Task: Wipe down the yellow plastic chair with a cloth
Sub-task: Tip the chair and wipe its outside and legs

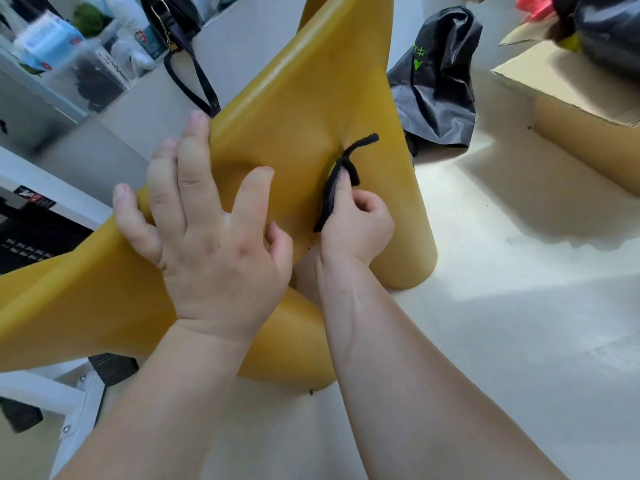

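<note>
The yellow plastic chair [304,98] stands tilted on the pale floor, with two round legs touching down near me. My left hand [204,237] lies spread on its surface, fingers curled over the upper left edge. My right hand [353,220] pinches a narrow black cloth [341,174] and presses it with one fingertip against the chair near a crease at its middle. One end of the cloth sticks up and to the right, free of the hand.
A black plastic bag [436,84] lies on the floor behind the chair's right leg. An open cardboard box [571,109] stands at the right. A black strap bag [180,36] and cluttered shelves [69,53] are at upper left; a white frame [76,403] sits at lower left.
</note>
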